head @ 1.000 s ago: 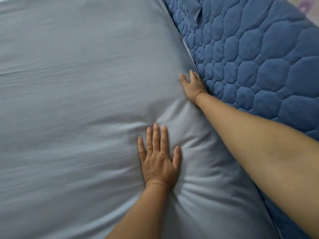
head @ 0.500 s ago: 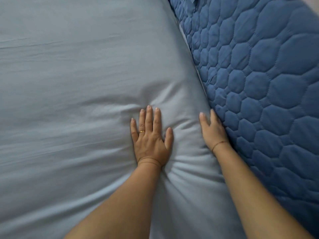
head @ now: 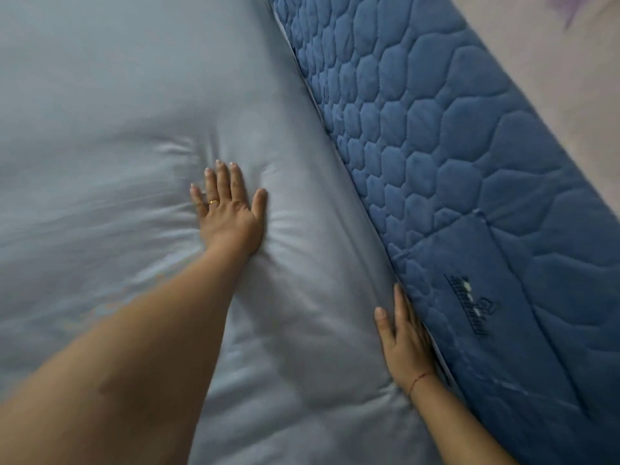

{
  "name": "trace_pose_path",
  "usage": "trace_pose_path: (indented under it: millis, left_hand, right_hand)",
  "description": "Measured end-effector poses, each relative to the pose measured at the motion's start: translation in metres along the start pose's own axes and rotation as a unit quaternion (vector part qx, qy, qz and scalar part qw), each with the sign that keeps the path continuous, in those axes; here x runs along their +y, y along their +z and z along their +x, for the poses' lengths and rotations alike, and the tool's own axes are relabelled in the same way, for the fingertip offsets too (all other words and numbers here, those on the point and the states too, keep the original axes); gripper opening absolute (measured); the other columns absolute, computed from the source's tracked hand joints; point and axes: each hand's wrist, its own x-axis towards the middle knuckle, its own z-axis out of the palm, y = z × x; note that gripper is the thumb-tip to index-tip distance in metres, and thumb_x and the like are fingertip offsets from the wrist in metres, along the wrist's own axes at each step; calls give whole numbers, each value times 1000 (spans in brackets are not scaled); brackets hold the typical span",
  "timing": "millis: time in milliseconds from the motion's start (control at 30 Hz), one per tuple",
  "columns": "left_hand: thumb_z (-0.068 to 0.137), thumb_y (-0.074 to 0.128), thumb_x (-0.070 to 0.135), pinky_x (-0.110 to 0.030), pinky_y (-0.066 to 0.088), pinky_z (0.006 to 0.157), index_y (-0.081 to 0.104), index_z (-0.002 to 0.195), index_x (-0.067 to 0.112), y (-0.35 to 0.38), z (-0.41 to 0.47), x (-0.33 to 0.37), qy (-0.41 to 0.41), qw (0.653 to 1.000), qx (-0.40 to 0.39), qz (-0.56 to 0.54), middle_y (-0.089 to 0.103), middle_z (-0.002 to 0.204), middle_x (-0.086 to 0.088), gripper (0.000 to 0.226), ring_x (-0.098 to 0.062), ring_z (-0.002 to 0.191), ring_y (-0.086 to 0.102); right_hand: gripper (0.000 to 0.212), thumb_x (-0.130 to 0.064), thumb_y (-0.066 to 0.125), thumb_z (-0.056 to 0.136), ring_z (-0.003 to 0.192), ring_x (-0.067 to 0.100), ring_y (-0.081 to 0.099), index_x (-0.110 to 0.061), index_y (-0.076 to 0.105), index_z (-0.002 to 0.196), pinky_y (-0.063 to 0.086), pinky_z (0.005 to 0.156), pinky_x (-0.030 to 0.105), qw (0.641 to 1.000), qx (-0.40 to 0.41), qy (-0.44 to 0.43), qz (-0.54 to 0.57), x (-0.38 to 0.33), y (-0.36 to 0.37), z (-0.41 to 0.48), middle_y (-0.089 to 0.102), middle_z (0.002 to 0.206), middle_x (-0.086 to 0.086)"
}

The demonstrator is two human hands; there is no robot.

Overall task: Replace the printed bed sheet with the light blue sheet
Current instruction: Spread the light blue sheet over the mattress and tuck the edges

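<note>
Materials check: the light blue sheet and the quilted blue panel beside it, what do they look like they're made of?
Light blue sheet: thin woven fabric, likely cotton or a blend, smooth with a faint sheen; it creases softly round the pressing left hand. Quilted blue panel: padded textile, matte, velvety-looking; stitched hexagons puff between seams.

The bed point(head: 469, 196), quilted dark blue along its right side, carries the light blue sheet point(head: 117, 95), spread with creases.

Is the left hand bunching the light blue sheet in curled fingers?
No, the left hand lies flat on the light blue sheet, its fingers straight and spread.
</note>
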Motion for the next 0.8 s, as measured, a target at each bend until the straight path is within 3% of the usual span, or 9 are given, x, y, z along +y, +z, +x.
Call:
trace_pose_path:
  millis: [233,400,600,800]
  left_hand:
    - [86,0,67,-45,-15,118,-2,156,15,23,-176,2,40,998,-39,-23,-8,164,-2,87,-18,150,-14]
    - [89,30,63,-51,7,117,32,150,9,58,-309,2,90,992,-80,-27,26,158,-11,82,-24,149,10]
    - [94,14,68,-51,8,117,29,148,13,74,-403,6,119,988,-87,-43,35,154,-11,78,-18,151,-2]
    - [90,26,67,-52,6,118,26,150,13,89,-469,7,165,982,-78,-39,30,157,-10,80,-21,151,1]
  right_hand:
    - [81,-64,17,84,148,11,8,-28,1,154,4,119,24,997,-56,41,20,52,-10,-62,7,161,-8]
    - [73,-59,26,89,148,15,12,-27,11,154,8,121,32,994,-33,77,66,95,-13,-107,14,161,-3]
    - [62,-53,25,97,146,22,22,-27,20,153,18,120,40,981,-1,176,81,153,-3,-175,23,159,0]
    - [66,-61,14,94,147,22,15,-32,13,153,12,120,46,979,-11,203,33,203,2,-241,15,161,-3]
